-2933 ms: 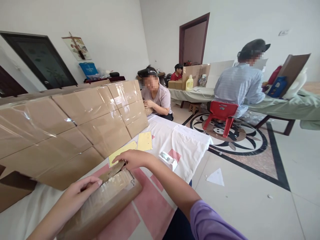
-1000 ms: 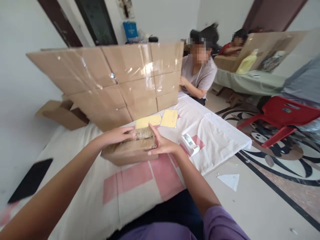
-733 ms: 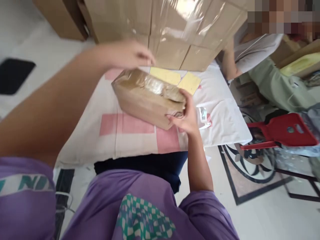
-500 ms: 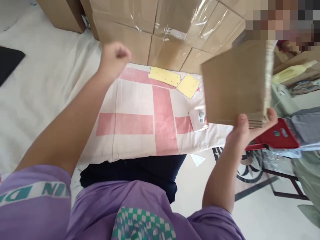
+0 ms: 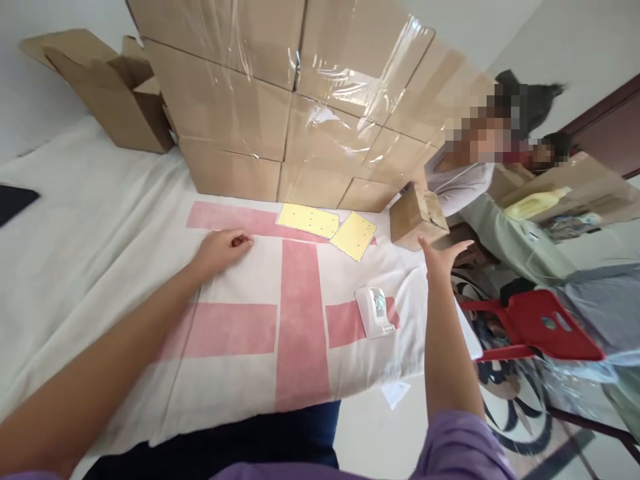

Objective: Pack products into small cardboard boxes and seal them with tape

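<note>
A small taped cardboard parcel [image 5: 417,216] sits tilted at the table's far right edge, beside a seated person [image 5: 463,175]. My right hand [image 5: 443,257] hangs just below it with fingers spread, open and holding nothing. My left hand [image 5: 220,249] rests on the white and pink cloth [image 5: 250,320], its fingers curled under with nothing visible in them. Two yellow sheets [image 5: 326,226] lie ahead of it.
A wall of taped cardboard boxes [image 5: 300,107] stands across the back of the table, with an open box [image 5: 110,90] at the far left. A white tape dispenser [image 5: 375,311] lies near my right forearm. A red plastic chair [image 5: 537,323] stands to the right.
The parcel I held with both hands was lifted away to the right in my right hand and let go. My left hand dropped to the cloth.
</note>
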Tool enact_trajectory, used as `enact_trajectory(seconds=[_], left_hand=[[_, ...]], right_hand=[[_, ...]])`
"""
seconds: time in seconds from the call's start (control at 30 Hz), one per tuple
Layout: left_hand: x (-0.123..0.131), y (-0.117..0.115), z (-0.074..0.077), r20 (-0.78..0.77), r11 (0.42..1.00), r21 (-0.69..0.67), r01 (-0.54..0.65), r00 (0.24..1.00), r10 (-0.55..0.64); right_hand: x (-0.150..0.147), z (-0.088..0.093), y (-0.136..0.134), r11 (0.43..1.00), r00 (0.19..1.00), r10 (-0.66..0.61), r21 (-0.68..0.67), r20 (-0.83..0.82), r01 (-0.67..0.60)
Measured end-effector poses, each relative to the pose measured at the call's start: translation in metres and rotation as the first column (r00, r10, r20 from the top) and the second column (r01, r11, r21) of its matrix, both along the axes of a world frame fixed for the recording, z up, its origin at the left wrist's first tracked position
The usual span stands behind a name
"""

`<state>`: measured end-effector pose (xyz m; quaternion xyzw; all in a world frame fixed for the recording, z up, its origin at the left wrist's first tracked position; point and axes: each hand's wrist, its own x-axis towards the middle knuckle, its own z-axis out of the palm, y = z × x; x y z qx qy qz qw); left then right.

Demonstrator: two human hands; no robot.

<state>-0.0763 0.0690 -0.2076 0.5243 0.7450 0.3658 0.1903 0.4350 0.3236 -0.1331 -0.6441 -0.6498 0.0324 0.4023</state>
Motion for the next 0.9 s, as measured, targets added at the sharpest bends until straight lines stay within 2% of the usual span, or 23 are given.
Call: enact_trajectory(seconds=[0.1, 0.17, 0.23, 0.27, 0.3, 0.37, 0.43, 0.47, 0.5, 0.53, 0.57, 0.6, 0.63, 0.73, 0.8, 0.83, 0.9], left_hand=[[0.004, -0.001, -0.002, 0.174, 0.995, 0.078, -0.054, 0.984, 0.04], [0.008, 0.0, -0.002, 0.264, 0.987, 0.118, -0.109, 0.962, 0.075], [0.009, 0.001, -0.002, 0.315, 0.971, 0.157, -0.18, 0.941, 0.124], [0.007, 0.002, -0.003, 0.339, 0.959, 0.179, -0.22, 0.929, 0.15], [0.001, 0.002, -0.003, 0.362, 0.945, 0.201, -0.259, 0.916, 0.174], [-0.023, 0.002, -0.003, 0.396, 0.909, 0.241, -0.339, 0.89, 0.227], [-0.065, 0.005, 0.0, 0.412, 0.859, 0.281, -0.427, 0.862, 0.294], [-0.092, 0.009, 0.003, 0.41, 0.818, 0.307, -0.487, 0.843, 0.348], [-0.122, 0.016, 0.007, 0.397, 0.765, 0.333, -0.551, 0.818, 0.417], [-0.152, 0.027, 0.011, 0.373, 0.705, 0.356, -0.613, 0.785, 0.495], [-0.182, 0.041, 0.016, 0.339, 0.644, 0.37, -0.67, 0.743, 0.578], [-0.21, 0.056, 0.02, 0.299, 0.597, 0.366, -0.714, 0.698, 0.65], [-0.236, 0.073, 0.023, 0.263, 0.565, 0.346, -0.749, 0.656, 0.708], [-0.29, 0.118, 0.024, 0.196, 0.534, 0.264, -0.803, 0.587, 0.785], [-0.312, 0.135, 0.018, 0.184, 0.52, 0.226, -0.824, 0.561, 0.807], [-0.319, 0.139, 0.013, 0.178, 0.512, 0.213, -0.832, 0.548, 0.817], [-0.33, 0.142, 0.006, 0.161, 0.494, 0.194, -0.848, 0.524, 0.836]], right_hand=[[-0.046, 0.005, -0.001, 0.999, 0.997, 0.032, -0.003, -0.076, -0.033], [-0.093, 0.007, -0.016, 0.986, 0.985, 0.167, 0.036, -0.047, -0.166], [-0.152, 0.008, -0.039, 0.928, 0.928, 0.373, -0.019, -0.023, -0.373], [-0.185, 0.008, -0.053, 0.866, 0.87, 0.492, -0.08, -0.034, -0.493], [-0.22, 0.008, -0.067, 0.778, 0.79, 0.609, -0.146, -0.063, -0.611], [-0.293, 0.007, -0.095, 0.545, 0.589, 0.79, -0.245, -0.169, -0.802], [-0.368, 0.005, -0.121, 0.318, 0.396, 0.86, -0.269, -0.321, -0.909], [-0.406, 0.003, -0.132, 0.227, 0.315, 0.859, -0.252, -0.403, -0.941], [-0.446, 0.0, -0.14, 0.155, 0.248, 0.842, -0.224, -0.479, -0.962], [-0.486, -0.003, -0.146, 0.108, 0.199, 0.813, -0.193, -0.547, -0.975], [-0.528, -0.007, -0.149, 0.098, 0.179, 0.771, -0.163, -0.611, -0.982], [-0.569, -0.011, -0.15, 0.121, 0.19, 0.725, -0.15, -0.662, -0.981], [-0.609, -0.014, -0.147, 0.178, 0.234, 0.686, -0.153, -0.688, -0.972], [-0.711, -0.025, -0.125, 0.445, 0.465, 0.587, -0.216, -0.663, -0.869], [-0.756, -0.033, -0.106, 0.607, 0.609, 0.537, -0.234, -0.583, -0.759], [-0.772, -0.037, -0.097, 0.667, 0.667, 0.525, -0.232, -0.529, -0.708], [-0.791, -0.045, -0.082, 0.745, 0.762, 0.513, -0.235, -0.396, -0.624]])
